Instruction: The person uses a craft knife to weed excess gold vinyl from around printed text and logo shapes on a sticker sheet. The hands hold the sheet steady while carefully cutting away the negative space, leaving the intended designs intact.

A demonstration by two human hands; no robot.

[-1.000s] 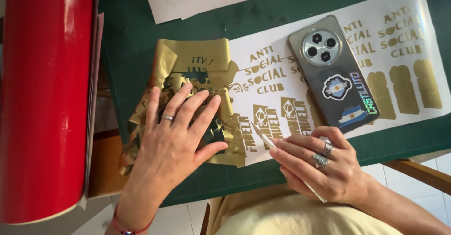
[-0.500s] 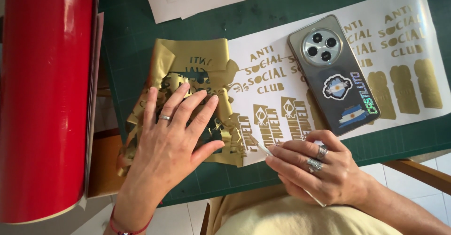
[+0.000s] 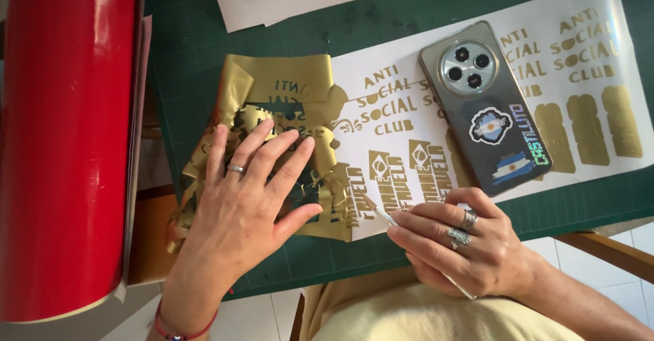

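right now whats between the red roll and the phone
In the head view, the left hand pressing peeled gold vinyl, then the white backing sheet.

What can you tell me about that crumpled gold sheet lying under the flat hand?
The gold sheet looks like thin, shiny metallic film with letter-shaped holes cut through it. It is peeled back, folded and crinkled into a loose heap on the green cutting mat, at the left end of the white backing sheet that carries gold lettering. The left hand lies flat on it, fingers spread. The right hand, holding a thin pointed tool, works near its lower right edge.
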